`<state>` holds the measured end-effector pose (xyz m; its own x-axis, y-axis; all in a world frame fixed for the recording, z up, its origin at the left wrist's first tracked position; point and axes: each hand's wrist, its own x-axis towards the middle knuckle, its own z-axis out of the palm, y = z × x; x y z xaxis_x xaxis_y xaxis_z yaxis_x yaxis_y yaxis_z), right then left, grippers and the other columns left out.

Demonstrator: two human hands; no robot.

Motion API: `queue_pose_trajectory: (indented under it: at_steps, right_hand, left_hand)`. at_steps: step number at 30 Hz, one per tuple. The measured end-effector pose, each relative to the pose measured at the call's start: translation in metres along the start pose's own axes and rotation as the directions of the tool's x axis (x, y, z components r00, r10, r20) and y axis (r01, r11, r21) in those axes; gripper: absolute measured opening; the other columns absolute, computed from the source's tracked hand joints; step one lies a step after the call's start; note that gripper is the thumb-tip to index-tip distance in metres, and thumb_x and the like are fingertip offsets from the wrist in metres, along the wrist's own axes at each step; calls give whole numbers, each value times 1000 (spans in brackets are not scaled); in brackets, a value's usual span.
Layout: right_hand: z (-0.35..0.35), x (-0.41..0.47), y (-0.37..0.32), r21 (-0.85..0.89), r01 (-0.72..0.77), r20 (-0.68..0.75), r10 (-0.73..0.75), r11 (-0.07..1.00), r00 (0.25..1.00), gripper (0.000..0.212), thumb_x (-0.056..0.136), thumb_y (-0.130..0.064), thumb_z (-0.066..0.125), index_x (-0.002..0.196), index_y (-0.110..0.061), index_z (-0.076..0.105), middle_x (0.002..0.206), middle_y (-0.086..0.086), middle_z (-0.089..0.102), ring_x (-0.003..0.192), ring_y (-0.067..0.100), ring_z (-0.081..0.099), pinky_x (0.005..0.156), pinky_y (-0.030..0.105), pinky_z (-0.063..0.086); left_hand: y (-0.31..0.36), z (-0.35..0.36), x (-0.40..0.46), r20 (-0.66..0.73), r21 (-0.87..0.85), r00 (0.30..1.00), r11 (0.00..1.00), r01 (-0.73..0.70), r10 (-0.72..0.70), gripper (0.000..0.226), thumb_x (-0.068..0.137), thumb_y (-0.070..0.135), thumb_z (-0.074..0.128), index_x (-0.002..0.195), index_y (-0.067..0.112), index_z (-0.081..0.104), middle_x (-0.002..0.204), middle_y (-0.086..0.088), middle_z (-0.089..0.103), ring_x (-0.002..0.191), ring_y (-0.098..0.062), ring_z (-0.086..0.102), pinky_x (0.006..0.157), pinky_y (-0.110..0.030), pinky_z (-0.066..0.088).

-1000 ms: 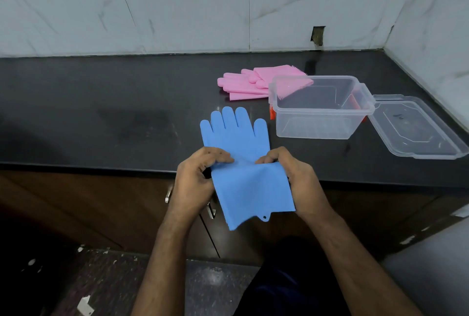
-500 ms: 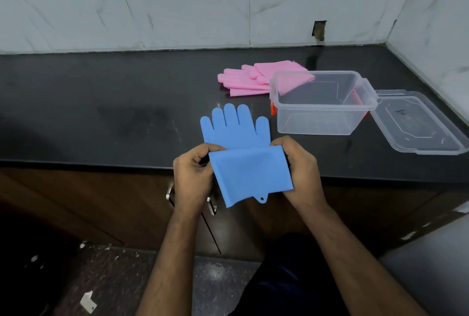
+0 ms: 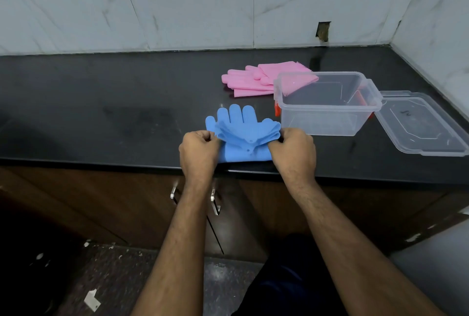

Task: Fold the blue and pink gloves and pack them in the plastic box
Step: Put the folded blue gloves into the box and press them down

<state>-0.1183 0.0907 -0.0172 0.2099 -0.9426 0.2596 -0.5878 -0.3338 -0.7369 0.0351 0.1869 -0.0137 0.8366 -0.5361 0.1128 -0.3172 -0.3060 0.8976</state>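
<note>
At counter front edge, blue gloves (image 3: 242, 135) are being folded, cuff end doubled over toward the fingers

Left hand (image 3: 199, 149) and right hand (image 3: 293, 151) are both curled tight, each pinching one side of the folded blue stack; fold is judged mid-way, fingers still uncovered. Next, the fold needs flattening, then a lift right into the plastic box (image 3: 327, 102), which is open and just beside the right hand, its lid (image 3: 422, 125) lying to its right. Pink gloves (image 3: 256, 80) lie unfolded behind the box's left corner, touching it. Blue stack sits at the counter lip, so slip-off is a risk; bare counter (image 3: 114, 112) is available to the left
</note>
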Motion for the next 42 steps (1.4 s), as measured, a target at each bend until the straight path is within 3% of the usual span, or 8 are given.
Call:
queue_pose_trajectory:
  at_steps: [4, 8, 12, 16, 23, 31, 36, 42]
  right_hand:
    - [0, 2, -3, 0, 20, -2, -20, 1000, 1000, 60, 94, -48, 59, 49, -14, 39, 42, -4, 32, 37, 13, 30, 43, 24, 23]
    - [1, 6, -4, -19, 17, 13, -17, 1000, 1000, 61, 95, -48, 57, 49, -15, 35, 43, -3, 31, 38, 16, 30, 46, 26, 27]
    - [3, 5, -2, -34, 38, -1, -38, 999, 999, 61, 97, -52, 55, 51, -14, 39, 44, -2, 35, 39, 15, 31, 45, 27, 27]
    - [1, -1, -1, -32, 79, -53, -81, 996, 995, 59, 98, -59, 50, 60, -14, 47, 49, -5, 42, 45, 14, 40, 46, 30, 34]
    - [-2, -25, 10, -33, 270, -50, -271, 962, 961, 39, 99, -51, 55, 117, -16, 56, 113, 0, 56, 90, 11, 59, 69, 27, 51]
    - [-5, -29, 0, -20, 161, 2, -161, 987, 987, 40, 99, -39, 59, 131, -15, 49, 125, 5, 51, 106, 17, 59, 80, 26, 47]
    - [1, -47, 4, -290, 560, 37, -576, 776, 817, 41, 95, -9, 60, 136, -15, 58, 142, 8, 52, 135, 26, 45, 101, 46, 42]
    - [5, -50, 7, -295, 728, 276, -674, 619, 685, 60, 90, 1, 54, 148, -13, 50, 157, 3, 45, 150, 23, 34, 118, 42, 27]
  left_hand:
    - [2, -1, 14, 97, -83, 986, 987, 141, -133, 64, 71, 53, 79, 67, -6, 54, 64, -7, 52, 60, -20, 45, 55, -45, 45]
    - [4, 1, 20, 77, -50, 978, 979, 197, -193, 45, 68, 49, 82, 66, 12, 57, 67, -9, 59, 63, -23, 54, 71, -59, 58]
    - [6, 1, 18, 46, -24, 982, 982, 185, -184, 44, 70, 50, 82, 66, 9, 64, 79, -20, 74, 69, -39, 68, 76, -57, 59]
    - [5, 0, 14, 38, -17, 987, 988, 156, -155, 56, 75, 50, 77, 69, -3, 62, 85, -24, 73, 65, -25, 60, 74, -56, 59]
    - [4, 0, 7, -14, -22, 995, 995, 100, -100, 61, 83, 49, 74, 73, -10, 61, 83, -24, 72, 64, -33, 62, 68, -54, 58]
    - [4, 2, 4, -31, -27, 996, 996, 88, -89, 61, 83, 49, 72, 70, -9, 57, 66, -20, 61, 60, -23, 51, 56, -36, 41]
    - [5, 2, 8, -22, 21, 996, 996, 86, -86, 59, 84, 49, 73, 68, -6, 59, 65, -20, 62, 58, -23, 52, 55, -38, 46]
    - [0, 1, 15, 22, 16, 996, 996, 89, -89, 58, 83, 47, 74, 70, -8, 61, 71, -24, 67, 59, -23, 53, 61, -49, 56]
